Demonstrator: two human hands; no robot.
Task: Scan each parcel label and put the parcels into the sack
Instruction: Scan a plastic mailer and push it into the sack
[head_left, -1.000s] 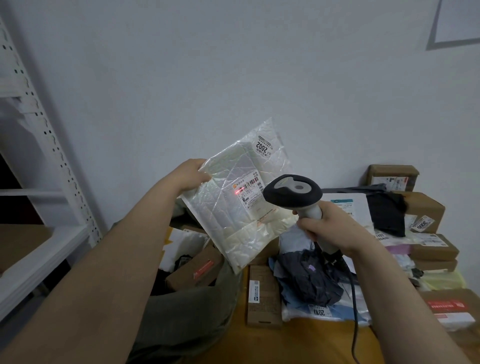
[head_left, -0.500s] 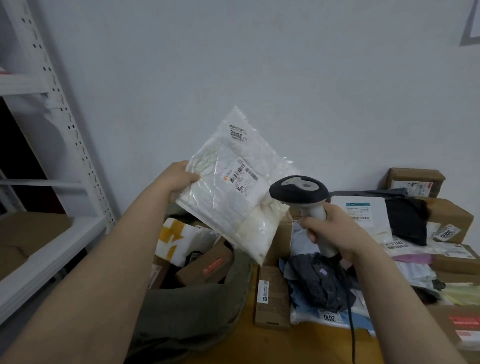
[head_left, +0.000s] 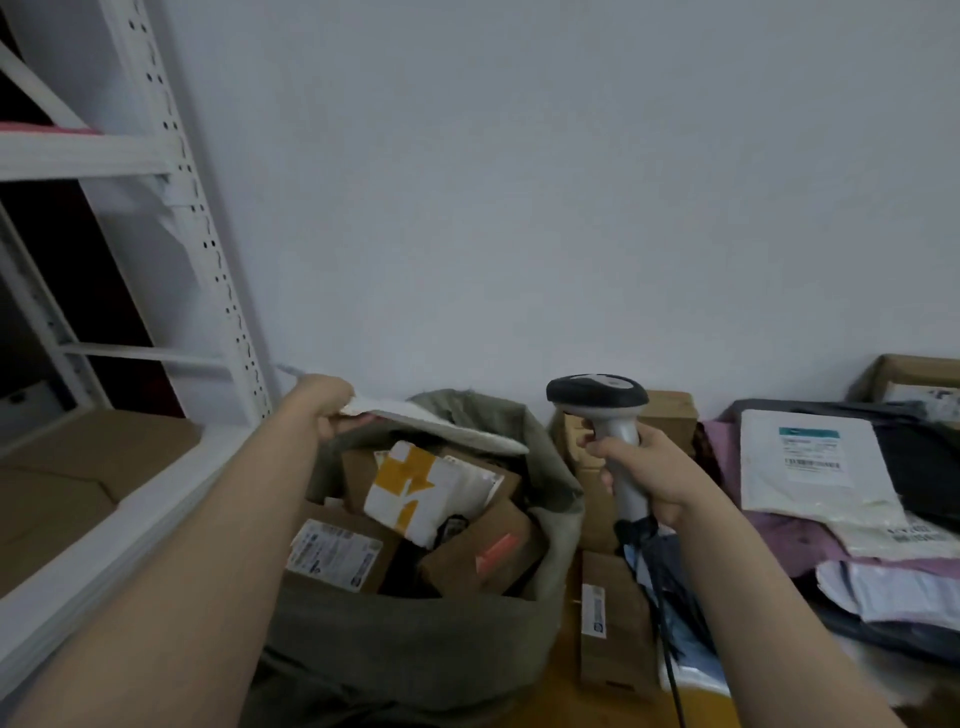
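Note:
My left hand (head_left: 324, 405) grips one edge of a flat white plastic parcel (head_left: 447, 428), held level just above the open mouth of the grey-green sack (head_left: 415, 639). Inside the sack lie several cardboard boxes and a white parcel with yellow tape (head_left: 415, 483). My right hand (head_left: 641, 473) grips the handle of a grey barcode scanner (head_left: 597, 397), upright to the right of the sack, its cable hanging down.
A white metal shelf rack (head_left: 171, 218) stands at the left with cardboard on its lower shelf. On the orange table to the right lie brown boxes (head_left: 613, 618), a white labelled mailer (head_left: 815, 462) and several soft bags. A bare wall is behind.
My left hand has lowered the white parcel from in front of the scanner down and left, turning it flat over the sack. The view has swung left; the scanner stays upright.

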